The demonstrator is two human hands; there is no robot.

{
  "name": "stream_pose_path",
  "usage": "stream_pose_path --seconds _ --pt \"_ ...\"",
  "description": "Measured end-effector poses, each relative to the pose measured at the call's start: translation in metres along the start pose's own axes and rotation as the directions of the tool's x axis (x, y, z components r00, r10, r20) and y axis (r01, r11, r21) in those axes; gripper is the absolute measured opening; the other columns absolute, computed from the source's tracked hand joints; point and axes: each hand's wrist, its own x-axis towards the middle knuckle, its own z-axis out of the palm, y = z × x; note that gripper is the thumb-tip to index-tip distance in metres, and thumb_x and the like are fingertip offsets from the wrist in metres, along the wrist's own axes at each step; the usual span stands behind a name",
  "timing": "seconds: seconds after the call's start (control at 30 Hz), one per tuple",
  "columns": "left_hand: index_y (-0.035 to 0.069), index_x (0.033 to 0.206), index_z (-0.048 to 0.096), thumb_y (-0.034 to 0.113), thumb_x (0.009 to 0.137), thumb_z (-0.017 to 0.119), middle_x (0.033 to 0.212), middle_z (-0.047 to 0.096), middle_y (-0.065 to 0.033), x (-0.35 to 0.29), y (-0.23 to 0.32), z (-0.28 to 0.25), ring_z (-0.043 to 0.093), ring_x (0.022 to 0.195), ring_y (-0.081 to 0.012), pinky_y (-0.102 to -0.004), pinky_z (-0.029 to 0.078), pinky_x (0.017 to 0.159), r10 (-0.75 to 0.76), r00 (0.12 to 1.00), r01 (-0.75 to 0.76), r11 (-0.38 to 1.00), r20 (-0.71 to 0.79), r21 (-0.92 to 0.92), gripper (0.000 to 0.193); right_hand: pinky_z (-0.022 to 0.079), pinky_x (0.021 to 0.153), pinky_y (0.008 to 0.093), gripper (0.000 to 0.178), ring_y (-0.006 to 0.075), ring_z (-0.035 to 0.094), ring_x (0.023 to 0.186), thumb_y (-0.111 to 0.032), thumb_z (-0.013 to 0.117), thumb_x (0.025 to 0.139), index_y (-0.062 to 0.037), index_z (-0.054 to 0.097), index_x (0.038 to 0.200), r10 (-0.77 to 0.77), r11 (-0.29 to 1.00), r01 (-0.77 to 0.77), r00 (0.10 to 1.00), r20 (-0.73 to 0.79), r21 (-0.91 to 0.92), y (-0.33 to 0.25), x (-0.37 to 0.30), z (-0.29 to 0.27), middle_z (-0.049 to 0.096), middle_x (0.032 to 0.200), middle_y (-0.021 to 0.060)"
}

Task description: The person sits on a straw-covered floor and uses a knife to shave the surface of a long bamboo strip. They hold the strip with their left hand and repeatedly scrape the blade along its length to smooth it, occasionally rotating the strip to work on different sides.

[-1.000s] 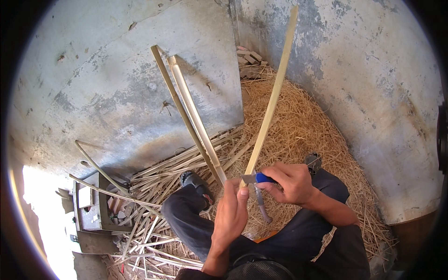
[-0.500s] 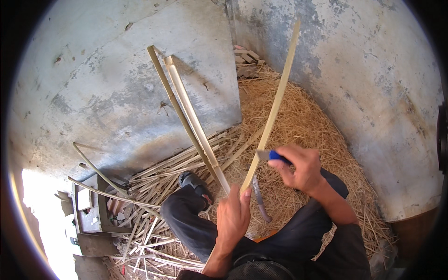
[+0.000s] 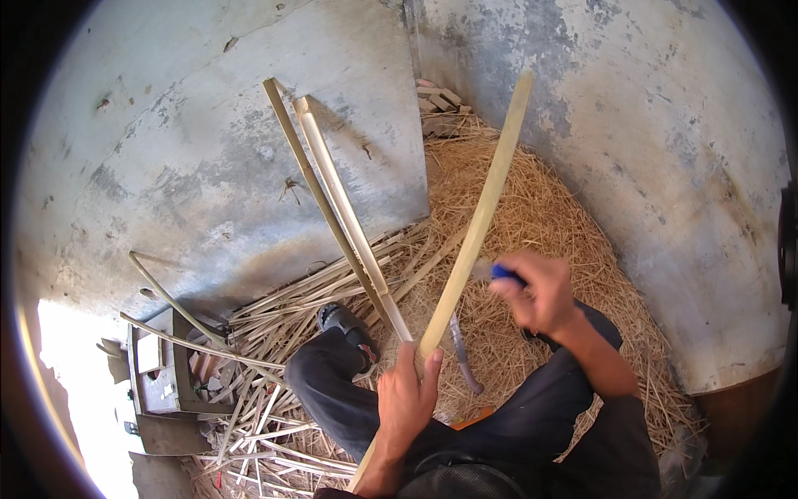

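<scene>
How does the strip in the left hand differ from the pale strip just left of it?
The held strip slants right toward its top; the pale strip slants left. The held strip shows a flat, yellow-green face; the pale strip a whiter, channel-like one. The held strip shows again below the left hand; the pale strip is lost from view at it. Both are long, narrow and tilted.

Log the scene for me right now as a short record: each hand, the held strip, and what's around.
Left hand: closed around the lower part of a long pale strip
Right hand: gripping a blue-handled tool, its blade blurred
Strip angle: slants up and to the right
Tool against strip: close by its right side; contact unclear
Ground: straw-like shavings ahead, loose sticks to the left
Behind: stained grey wall
</scene>
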Motion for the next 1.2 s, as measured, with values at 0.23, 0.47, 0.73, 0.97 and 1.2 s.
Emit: stream_pose_path --seconds 0.23,0.47,0.73,0.97,1.2 --pt "-0.001 0.11 0.055 0.029 0.11 0.065 0.072 0.065 -0.0283 0.015 0.011 -0.006 0.065 0.068 -0.0527 -0.0585 0.047 0.06 0.038 0.999 -0.04 0.998 -0.037 -0.048 0.031 0.052 0.051 0.0345 0.029 0.0218 0.068 0.059 -0.036 0.082 0.096 -0.0084 0.075 0.104 -0.112 0.994 0.11 0.984 0.136 0.021 -0.03 -0.015 0.026 0.068 0.077 0.0043" --pt "-0.001 0.111 0.055 0.03 0.111 0.064 0.071 0.064 -0.0275 0.017 0.019 -0.002 0.066 0.068 -0.0509 -0.058 0.046 0.059 0.064 0.997 -0.065 0.998 -0.051 -0.021 0.032 0.052 0.051 0.0351 0.028 0.0228 0.068 0.059 -0.035 0.083 0.095 -0.0089 0.075 0.104 -0.104 0.995 0.101 0.982 0.157 0.026 -0.034 -0.013 0.026 0.067 0.077 0.0044" --pt "-0.001 0.115 0.056 0.027 0.111 0.063 0.073 0.066 -0.0277 0.02 0.02 0.001 0.066 0.067 -0.0509 -0.0581 0.047 0.059 0.062 0.996 -0.062 0.998 -0.057 -0.001 0.029 0.053 0.051 0.0351 0.028 0.0229 0.07 0.059 -0.036 0.083 0.094 -0.0098 0.077 0.105 -0.086 0.996 0.085 0.98 0.18 0.013 -0.03 -0.014 0.026 0.069 0.078 0.0044" --pt "0.0 0.113 0.057 0.027 0.112 0.062 0.07 0.065 -0.0278 0.018 0.012 0.003 0.066 0.065 -0.0507 -0.0575 0.047 0.058 0.045 0.998 -0.044 0.999 -0.039 0.02 0.027 0.052 0.05 0.0342 0.029 0.0216 0.069 0.059 -0.037 0.083 0.095 -0.0098 0.077 0.104 -0.072 0.997 0.075 0.989 0.13 -0.015 -0.025 -0.01 0.025 0.071 0.079 0.0035" --pt "0.0 0.112 0.057 0.028 0.112 0.061 0.069 0.065 -0.0276 0.017 0.006 0.002 0.066 0.064 -0.0508 -0.0587 0.047 0.057 0.053 0.998 -0.052 0.998 -0.041 0.033 0.028 0.054 0.053 0.0328 0.028 0.0213 0.072 0.061 -0.035 0.083 0.096 -0.0083 0.078 0.102 -0.075 0.995 0.085 0.983 0.17 -0.054 -0.028 -0.006 0.021 0.074 0.08 0.0054"
